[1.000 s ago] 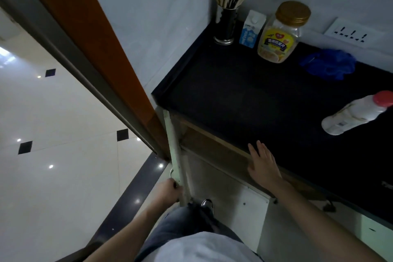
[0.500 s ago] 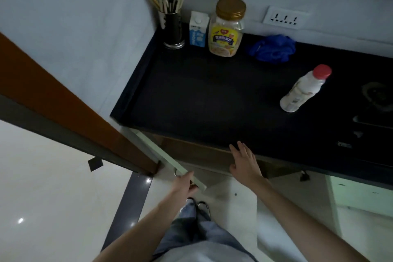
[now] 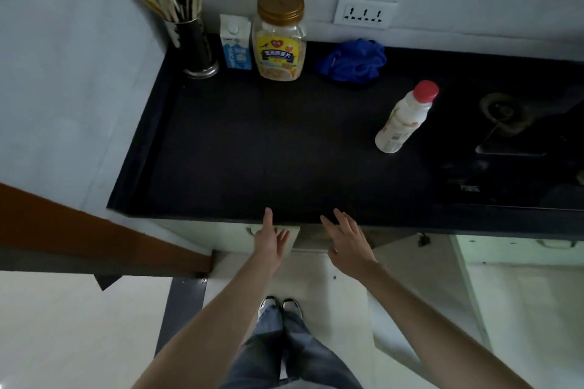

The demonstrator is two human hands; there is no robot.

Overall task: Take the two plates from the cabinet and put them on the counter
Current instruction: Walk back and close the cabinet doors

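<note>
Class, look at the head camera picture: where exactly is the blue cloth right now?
The blue cloth lies bunched at the back of the black counter, against the wall below the socket strip, right of the gold-lidded jar.

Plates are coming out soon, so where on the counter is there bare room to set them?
The wide bare middle of the counter, between the jar behind and the front edge, left of the bottle. The back row is crowded: utensil holder, carton, blue cloth. The stove fills the right.

The person wore blue denim jeans (image 3: 284,354) and pale-toed sneakers (image 3: 279,308). Both forearms were bare, no sleeves showing. Neither the left hand (image 3: 268,245) nor right hand (image 3: 347,245) had rings or gloves.
</note>
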